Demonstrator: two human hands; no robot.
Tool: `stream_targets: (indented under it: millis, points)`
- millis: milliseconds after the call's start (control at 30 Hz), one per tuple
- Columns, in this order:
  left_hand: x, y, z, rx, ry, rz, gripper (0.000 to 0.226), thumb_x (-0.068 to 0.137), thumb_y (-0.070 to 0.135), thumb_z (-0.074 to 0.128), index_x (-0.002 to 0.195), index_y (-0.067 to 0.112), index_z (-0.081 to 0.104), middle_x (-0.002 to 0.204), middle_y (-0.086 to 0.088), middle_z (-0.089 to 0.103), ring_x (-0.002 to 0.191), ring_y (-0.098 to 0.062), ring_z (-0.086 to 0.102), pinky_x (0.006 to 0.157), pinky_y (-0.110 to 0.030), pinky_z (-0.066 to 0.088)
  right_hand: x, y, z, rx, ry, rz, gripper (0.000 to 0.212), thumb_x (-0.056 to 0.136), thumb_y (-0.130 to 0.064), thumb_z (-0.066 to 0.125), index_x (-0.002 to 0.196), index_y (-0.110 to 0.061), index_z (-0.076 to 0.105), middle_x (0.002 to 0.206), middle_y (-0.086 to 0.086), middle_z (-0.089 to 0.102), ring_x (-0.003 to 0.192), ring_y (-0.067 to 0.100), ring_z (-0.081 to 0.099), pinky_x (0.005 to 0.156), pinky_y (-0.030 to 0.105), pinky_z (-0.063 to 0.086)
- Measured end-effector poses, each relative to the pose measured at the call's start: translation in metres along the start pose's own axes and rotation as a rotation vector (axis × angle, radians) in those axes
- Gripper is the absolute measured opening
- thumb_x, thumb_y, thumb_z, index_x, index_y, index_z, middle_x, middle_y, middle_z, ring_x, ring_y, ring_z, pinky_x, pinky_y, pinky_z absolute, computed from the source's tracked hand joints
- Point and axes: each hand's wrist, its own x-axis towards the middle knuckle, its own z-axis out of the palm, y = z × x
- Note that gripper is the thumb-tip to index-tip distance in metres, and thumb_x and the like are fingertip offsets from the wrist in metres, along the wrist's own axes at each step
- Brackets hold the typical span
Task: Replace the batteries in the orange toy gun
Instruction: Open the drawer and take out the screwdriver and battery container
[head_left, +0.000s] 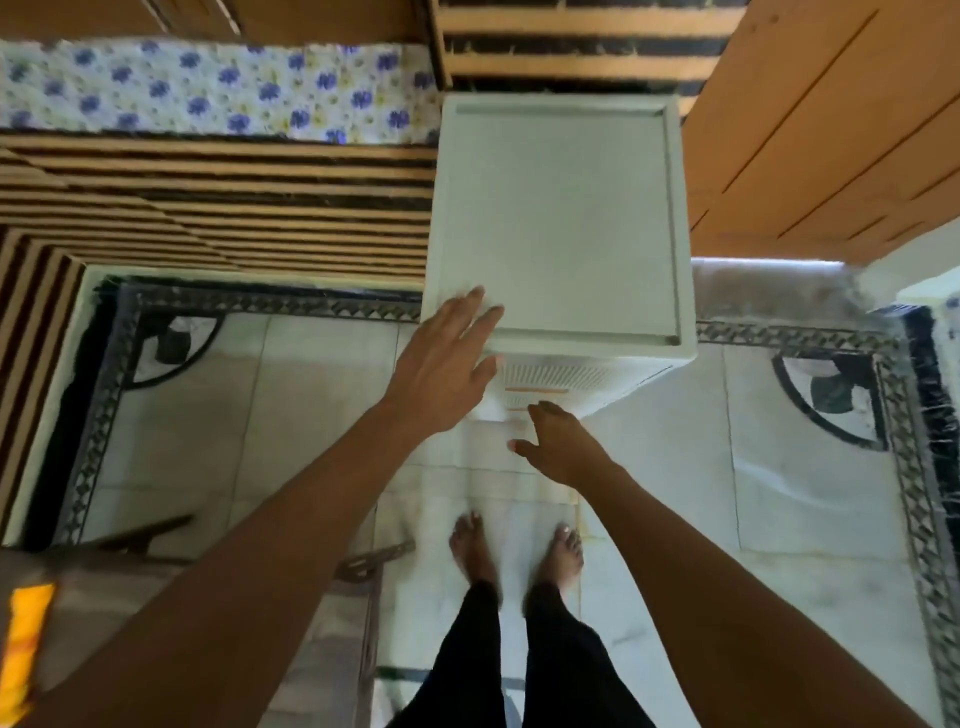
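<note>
1. cabinet (561, 218): white, seen from above, its top rimmed. it stands on the tiled floor (779, 493) between a striped panel (208, 208) and a wooden panel (831, 130).
2. drawer (566, 376): ribbed front just under the cabinet's near edge, with an orange line across it.
3. left hand (447, 364): fingers straight and spread, tips on the near left corner of the cabinet top. it holds nothing.
4. right hand (561, 447): lower, just before the drawer, thumb out to the left, fingers loosely bent. it grips nothing we can see; we cannot tell if it touches the drawer.
5. feet (470, 551): bare, on the floor near the cabinet.
6. cloth (208, 88): floral, blue on white, beyond the striped panel.
7. toy gun: we cannot place it. a blurred yellow-orange shape (26, 639) lies at the lower left edge; we cannot tell what it is.
</note>
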Motion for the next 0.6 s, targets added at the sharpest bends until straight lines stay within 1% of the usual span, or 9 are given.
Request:
stream_targets:
  millis: [67, 133, 200, 267, 333, 400, 467, 500, 600]
  points:
    - [0.001, -0.005, 0.015, -0.043, 0.030, 0.028, 0.058, 0.108, 0.037, 0.048, 0.161, 0.018, 0.034, 0.173, -0.008, 0.016, 0.160, -0.031, 0.011, 0.128, -0.054, 0.019, 0.023, 0.007, 0.009, -0.129, -0.066, 0.004, 0.079, 0.102, -0.045, 0.061, 0.160, -0.003, 0.028, 0.170, 0.021, 0.022, 0.158, 0.039, 0.023, 0.122, 0.056, 0.035]
    - [0.000, -0.007, 0.027, -0.051, 0.062, 0.035, 0.056, 0.109, 0.036, 0.046, 0.161, 0.018, 0.034, 0.173, -0.008, 0.014, 0.161, -0.031, 0.007, 0.129, -0.052, 0.013, 0.043, 0.012, 0.017, -0.182, -0.090, 0.008, 0.079, 0.103, -0.039, 0.062, 0.161, -0.003, 0.023, 0.173, 0.022, 0.007, 0.160, 0.040, 0.010, 0.123, 0.057, 0.033]
    - [-0.002, -0.010, 0.032, -0.035, 0.084, 0.030, 0.056, 0.110, 0.034, 0.043, 0.162, 0.020, 0.031, 0.174, -0.007, 0.012, 0.161, -0.029, 0.005, 0.128, -0.046, 0.006, 0.057, 0.014, 0.024, -0.238, -0.065, 0.009, 0.073, 0.101, -0.033, 0.064, 0.157, -0.004, 0.028, 0.173, 0.022, 0.004, 0.160, 0.041, 0.006, 0.119, 0.059, 0.038]
    - [-0.002, -0.012, 0.034, -0.011, 0.100, 0.033, 0.055, 0.111, 0.032, 0.041, 0.163, 0.022, 0.028, 0.174, -0.005, 0.011, 0.161, -0.028, 0.004, 0.128, -0.046, 0.007, 0.064, 0.014, 0.031, -0.348, -0.035, 0.014, 0.067, 0.098, -0.025, 0.064, 0.154, -0.004, 0.032, 0.171, 0.025, 0.010, 0.160, 0.043, 0.005, 0.113, 0.059, 0.041]
    - [-0.001, -0.014, 0.037, -0.019, 0.113, 0.030, 0.055, 0.110, 0.030, 0.040, 0.163, 0.023, 0.029, 0.174, -0.005, 0.012, 0.161, -0.028, 0.006, 0.129, -0.049, 0.010, 0.065, 0.013, 0.036, -0.492, -0.004, -0.001, 0.068, 0.095, -0.016, 0.063, 0.154, -0.002, 0.034, 0.167, 0.030, 0.018, 0.159, 0.046, 0.012, 0.113, 0.057, 0.041]
    - [0.001, -0.014, 0.038, -0.078, 0.113, 0.024, 0.053, 0.110, 0.030, 0.039, 0.162, 0.022, 0.032, 0.173, -0.006, 0.015, 0.161, -0.028, 0.007, 0.129, -0.051, 0.010, 0.061, 0.011, 0.040, -0.577, 0.060, -0.012, 0.065, 0.089, -0.011, 0.066, 0.148, 0.004, 0.042, 0.158, 0.033, 0.035, 0.153, 0.047, 0.028, 0.111, 0.054, 0.045]
    - [0.003, -0.013, 0.038, -0.156, 0.101, 0.012, 0.051, 0.111, 0.031, 0.038, 0.160, 0.021, 0.037, 0.173, -0.006, 0.017, 0.161, -0.027, 0.007, 0.128, -0.049, 0.009, 0.051, 0.009, 0.041, -0.620, 0.105, -0.039, 0.057, 0.085, -0.006, 0.069, 0.137, 0.007, 0.052, 0.140, 0.029, 0.053, 0.138, 0.045, 0.049, 0.104, 0.051, 0.052]
    - [0.003, -0.014, 0.037, -0.177, 0.096, 0.007, 0.050, 0.111, 0.031, 0.038, 0.159, 0.020, 0.038, 0.173, -0.006, 0.017, 0.161, -0.027, 0.007, 0.127, -0.049, 0.009, 0.044, 0.009, 0.043, -0.629, 0.113, -0.065, 0.054, 0.084, -0.004, 0.069, 0.134, 0.006, 0.054, 0.134, 0.026, 0.057, 0.129, 0.043, 0.056, 0.102, 0.049, 0.053]
    - [0.002, -0.015, 0.034, -0.174, 0.080, 0.005, 0.050, 0.110, 0.031, 0.041, 0.159, 0.020, 0.039, 0.172, -0.007, 0.017, 0.161, -0.027, 0.007, 0.127, -0.048, 0.010, 0.009, 0.007, 0.049, -0.627, 0.100, -0.138, 0.047, 0.084, -0.006, 0.068, 0.129, 0.001, 0.059, 0.124, 0.020, 0.065, 0.114, 0.040, 0.066, 0.100, 0.048, 0.054]
